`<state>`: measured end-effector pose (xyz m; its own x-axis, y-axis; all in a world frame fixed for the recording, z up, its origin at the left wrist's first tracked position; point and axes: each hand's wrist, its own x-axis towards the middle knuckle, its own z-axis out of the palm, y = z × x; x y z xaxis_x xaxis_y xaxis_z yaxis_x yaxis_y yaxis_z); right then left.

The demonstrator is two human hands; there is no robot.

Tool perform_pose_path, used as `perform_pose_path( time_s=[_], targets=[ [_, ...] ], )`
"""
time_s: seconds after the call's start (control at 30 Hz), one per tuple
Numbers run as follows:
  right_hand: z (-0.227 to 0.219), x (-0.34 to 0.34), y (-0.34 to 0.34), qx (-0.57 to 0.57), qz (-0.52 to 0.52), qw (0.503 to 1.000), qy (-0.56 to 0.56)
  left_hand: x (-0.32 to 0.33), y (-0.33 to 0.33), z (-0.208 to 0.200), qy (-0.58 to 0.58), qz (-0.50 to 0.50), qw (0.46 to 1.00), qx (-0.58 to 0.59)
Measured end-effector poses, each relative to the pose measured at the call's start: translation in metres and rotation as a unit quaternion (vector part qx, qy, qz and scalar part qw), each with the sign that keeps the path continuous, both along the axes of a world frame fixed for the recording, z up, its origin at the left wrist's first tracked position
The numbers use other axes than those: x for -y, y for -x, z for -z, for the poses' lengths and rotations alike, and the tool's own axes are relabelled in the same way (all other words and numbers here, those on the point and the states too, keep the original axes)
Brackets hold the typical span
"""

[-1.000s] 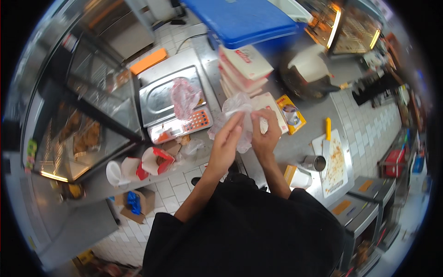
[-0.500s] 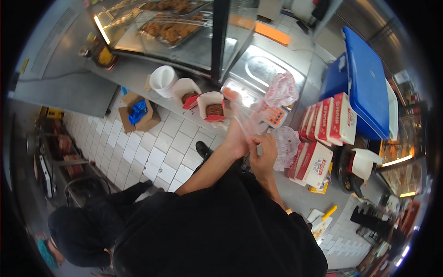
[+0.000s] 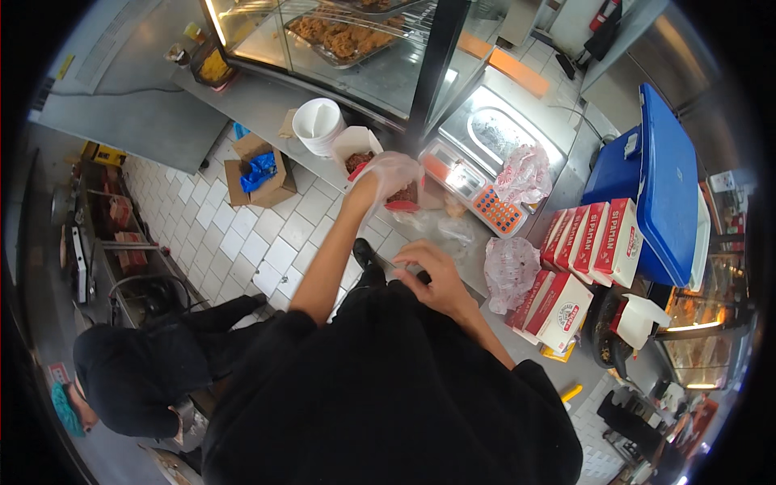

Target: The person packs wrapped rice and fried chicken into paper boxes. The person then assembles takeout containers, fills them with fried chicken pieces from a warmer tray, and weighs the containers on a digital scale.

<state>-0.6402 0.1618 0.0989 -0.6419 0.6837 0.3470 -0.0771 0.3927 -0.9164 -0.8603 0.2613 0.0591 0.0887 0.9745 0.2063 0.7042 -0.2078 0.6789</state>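
Observation:
A loose, clear plastic covering [image 3: 396,168], a glove or a bag, sits over my left hand [image 3: 365,192]. That hand reaches over the front red and white takeaway box [image 3: 402,202], which has dark brown food in it. Its fingers are blurred under the plastic, so I cannot tell whether they touch the food. Just behind stands a second takeaway box [image 3: 356,145] with similar food. My right hand [image 3: 432,275] is bare and held near my body, its fingers loosely bent and apart, with nothing in them.
Right of the boxes are a scale [image 3: 453,170] with orange keys, crumpled clear plastic bags [image 3: 511,271], red and white cartons [image 3: 558,315] and a blue cooler box [image 3: 671,186]. A white bucket [image 3: 318,125] stands by the glass food cabinet [image 3: 339,81]. Another person [image 3: 137,380] works at left.
My left hand, with the plastic over it, has moved left onto the front box. My right hand has let go of the plastic and drawn back toward my body. The view has shifted.

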Motion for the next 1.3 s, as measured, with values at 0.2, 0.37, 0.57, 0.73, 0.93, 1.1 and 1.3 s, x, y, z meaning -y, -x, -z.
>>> perform_pose_path(
  time_s=[0.2,0.37,0.57,0.73,0.93,1.1,1.3],
  targets=[
    [0.016,0.001,-0.024,0.096,0.035,0.994,0.031,-0.049,-0.032,0.038,0.417,0.103,0.833,-0.347],
    [0.021,0.005,-0.042,0.134,0.084,0.984,0.087,-0.076,-0.039,0.049,0.572,0.123,0.750,-0.309],
    [0.028,0.006,-0.057,0.146,0.150,0.971,0.115,-0.070,-0.033,0.071,0.537,0.169,0.760,-0.325],
    [0.040,-0.014,-0.063,0.141,0.174,0.961,0.163,-0.034,-0.021,-0.014,0.417,0.098,0.844,-0.322],
    [0.031,-0.041,-0.039,0.112,0.281,0.916,0.264,-0.057,0.108,0.009,0.040,0.367,0.847,-0.383],
    [0.033,-0.051,0.022,0.080,0.279,0.916,0.278,-0.089,0.082,0.015,0.421,0.300,0.749,-0.414],
    [0.026,-0.046,0.064,0.094,0.238,0.918,0.302,-0.103,0.080,0.021,0.459,0.325,0.709,-0.427]
  ],
)
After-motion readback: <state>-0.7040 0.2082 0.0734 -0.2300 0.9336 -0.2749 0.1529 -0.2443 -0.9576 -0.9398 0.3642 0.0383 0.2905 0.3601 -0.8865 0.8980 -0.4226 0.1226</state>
